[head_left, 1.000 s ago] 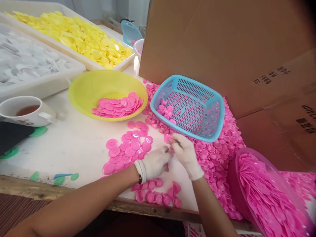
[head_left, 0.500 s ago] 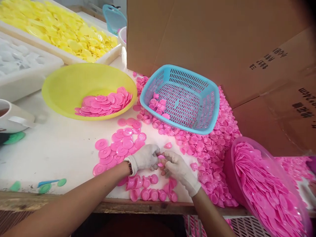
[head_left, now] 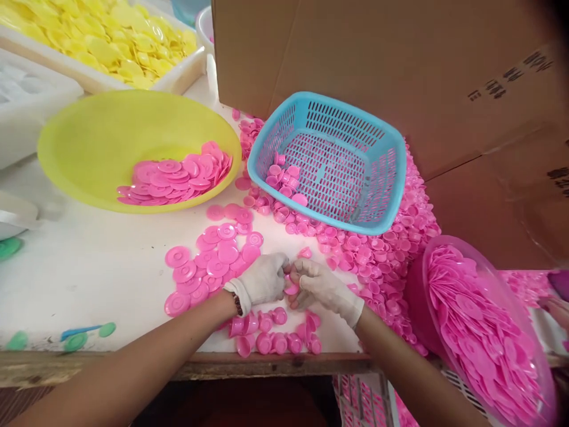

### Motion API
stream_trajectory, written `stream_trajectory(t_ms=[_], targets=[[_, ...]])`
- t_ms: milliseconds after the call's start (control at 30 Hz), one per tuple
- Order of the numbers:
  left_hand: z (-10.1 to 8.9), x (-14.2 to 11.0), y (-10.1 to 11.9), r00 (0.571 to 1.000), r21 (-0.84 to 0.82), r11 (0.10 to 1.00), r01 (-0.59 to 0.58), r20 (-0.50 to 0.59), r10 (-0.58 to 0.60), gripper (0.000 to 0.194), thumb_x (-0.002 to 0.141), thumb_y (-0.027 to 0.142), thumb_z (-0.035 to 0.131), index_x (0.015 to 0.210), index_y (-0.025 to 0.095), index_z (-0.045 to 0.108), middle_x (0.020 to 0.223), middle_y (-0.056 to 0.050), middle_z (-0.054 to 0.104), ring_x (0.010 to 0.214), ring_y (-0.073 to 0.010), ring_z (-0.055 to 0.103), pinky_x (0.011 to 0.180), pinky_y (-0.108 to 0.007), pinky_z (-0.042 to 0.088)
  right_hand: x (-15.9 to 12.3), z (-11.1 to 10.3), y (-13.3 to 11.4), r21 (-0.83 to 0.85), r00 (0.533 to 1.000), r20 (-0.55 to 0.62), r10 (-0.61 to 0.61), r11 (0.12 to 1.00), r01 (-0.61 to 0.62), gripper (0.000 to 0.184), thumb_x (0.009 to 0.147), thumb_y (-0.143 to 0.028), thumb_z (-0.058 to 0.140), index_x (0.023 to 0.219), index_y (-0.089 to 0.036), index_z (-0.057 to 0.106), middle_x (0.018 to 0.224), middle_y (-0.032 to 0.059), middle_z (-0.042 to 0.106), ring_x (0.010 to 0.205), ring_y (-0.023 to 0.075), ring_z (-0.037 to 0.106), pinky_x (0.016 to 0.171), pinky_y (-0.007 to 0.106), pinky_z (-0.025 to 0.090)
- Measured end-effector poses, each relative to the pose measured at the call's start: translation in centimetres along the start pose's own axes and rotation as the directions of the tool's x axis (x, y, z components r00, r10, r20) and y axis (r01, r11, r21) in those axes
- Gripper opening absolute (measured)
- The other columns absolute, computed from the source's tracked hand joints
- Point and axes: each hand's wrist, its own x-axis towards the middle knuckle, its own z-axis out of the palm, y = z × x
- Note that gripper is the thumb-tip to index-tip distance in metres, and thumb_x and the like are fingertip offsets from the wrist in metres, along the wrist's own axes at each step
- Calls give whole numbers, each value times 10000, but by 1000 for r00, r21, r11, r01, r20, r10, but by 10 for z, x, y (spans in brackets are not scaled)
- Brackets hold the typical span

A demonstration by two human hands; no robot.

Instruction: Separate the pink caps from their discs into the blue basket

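Both my gloved hands meet above the front of the table around a small pink toy cup [head_left: 291, 287], partly covered by fingers. My right hand [head_left: 324, 290] pinches the cup from the right. From the other side my left hand [head_left: 263, 279] has its fingers closed at the cup's edge; their tips are partly hidden. Just below lie several pink toy cups [head_left: 279, 343] in loose rows. Flat pink toy saucers [head_left: 217, 267] spread over the table left of my left hand. One loose pink piece [head_left: 304, 252] rests beyond my right hand.
A blue basket [head_left: 391, 178] with a few cups sits on a heap of pink cups [head_left: 377, 267]. Left is a yellow bowl [head_left: 89, 130] of saucers; right, a tilted pink tub [head_left: 418, 290]. Cardboard [head_left: 355, 53] stands behind. Another person's hand [head_left: 558, 311] shows at the right edge.
The view has shifted closer and lower. My hands remain together, and the pink cup between them has turned slightly. A person's hand shows more clearly at the right edge.
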Motion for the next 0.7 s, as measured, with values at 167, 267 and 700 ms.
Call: stream_trajectory(t_ms=[167,267,700], targets=[[-1,-2,-3,995,163,983,-86,-43,94,120,698,117,506,807,166,515,683,14,567,598,-110,525,518,-196,365,0,8,-3,-21,999,-42,26,999,-27,299,754,-357,522,1002,-199,469,653,-3,627,526,157,645,475,249,515],[3,-4,-4,986,223,963,-148,-37,160,192,666,143,527,856,174,524,738,2,592,633,-126,542,537,-207,376,0,15,2,-16,994,-105,-15,1000,13,310,775,-338,491,1055,-205,477,605,-19,602,522,150,637,460,227,496],[-10,-32,18,977,484,851,-202,43,207,341,642,466,703,830,199,606,799,-35,646,710,-206,595,528,-252,370,-59,-1,-63,-290,533,-569,-626,760,582,305,822,-313,519,1106,-211,481,858,44,638,612,146,637,528,264,518]])
